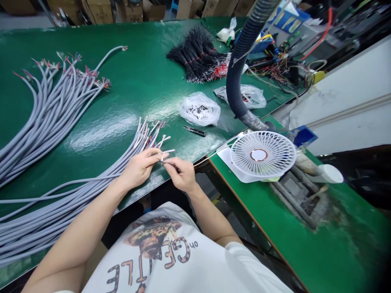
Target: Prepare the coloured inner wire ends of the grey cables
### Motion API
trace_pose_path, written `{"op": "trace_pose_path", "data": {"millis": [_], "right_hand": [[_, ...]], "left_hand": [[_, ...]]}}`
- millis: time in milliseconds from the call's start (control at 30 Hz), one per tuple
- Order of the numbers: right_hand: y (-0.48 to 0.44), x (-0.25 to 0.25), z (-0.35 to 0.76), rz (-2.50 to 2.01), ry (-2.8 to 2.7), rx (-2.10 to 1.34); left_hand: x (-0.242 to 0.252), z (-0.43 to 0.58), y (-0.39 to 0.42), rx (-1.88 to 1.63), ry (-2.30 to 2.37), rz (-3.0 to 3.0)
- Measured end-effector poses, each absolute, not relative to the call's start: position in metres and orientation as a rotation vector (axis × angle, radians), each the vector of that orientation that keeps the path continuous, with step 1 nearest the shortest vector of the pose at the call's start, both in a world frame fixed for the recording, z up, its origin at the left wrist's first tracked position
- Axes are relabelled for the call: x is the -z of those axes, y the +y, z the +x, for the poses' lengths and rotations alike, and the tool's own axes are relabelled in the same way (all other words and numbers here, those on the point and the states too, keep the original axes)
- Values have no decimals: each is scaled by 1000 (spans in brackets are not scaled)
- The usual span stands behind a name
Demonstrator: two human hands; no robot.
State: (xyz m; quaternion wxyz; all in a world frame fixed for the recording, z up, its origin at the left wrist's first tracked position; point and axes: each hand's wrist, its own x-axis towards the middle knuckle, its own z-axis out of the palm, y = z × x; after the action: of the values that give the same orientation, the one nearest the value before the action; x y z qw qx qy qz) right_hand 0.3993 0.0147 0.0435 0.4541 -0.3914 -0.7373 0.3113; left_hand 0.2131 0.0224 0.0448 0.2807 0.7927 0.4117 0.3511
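My left hand [139,169] was curled closed around the stripped ends of a bundle of long grey round cables [76,199], which ran off toward the lower left of the frame across a glossy green bench mat [131,53]. My right hand [181,175] was just beside it, pinching a thin white wire [201,162] between thumb and fingers, and that wire stretched out toward the right.

A second bundle of grey cables [51,118] lay at the upper left, its ends fanned out in red and other coloured cores. Near the middle of the bench were small black-handled snips [194,131] and a clear plastic bag of small dark parts [200,109]. Another clear plastic bag [241,95] sat further right, and a dense bunch of black wires with red ends [198,57] lay at the top.

A ribbed dark blue hose [241,53] came down beside them, and a white round fan guard [262,154] lay on a lower green bench [275,240] to the right. A tangle of coloured wires [275,69] filled the upper right.

The only writing I could read was on my white T-shirt [159,252] — upside down to me, it seemed to say "GENTLE", with a small "on" above it.
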Motion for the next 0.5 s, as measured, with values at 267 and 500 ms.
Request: {"op": "trace_pose_path", "data": {"millis": [267, 500], "right_hand": [[22, -41, 396, -1064, -1620, -953], [-8, -69, 383, -636, -2024, -751]], "left_hand": [[-54, 218, 19, -731, 1058, 2107], [-53, 216, 29, -771, 1256, 1916]]}}
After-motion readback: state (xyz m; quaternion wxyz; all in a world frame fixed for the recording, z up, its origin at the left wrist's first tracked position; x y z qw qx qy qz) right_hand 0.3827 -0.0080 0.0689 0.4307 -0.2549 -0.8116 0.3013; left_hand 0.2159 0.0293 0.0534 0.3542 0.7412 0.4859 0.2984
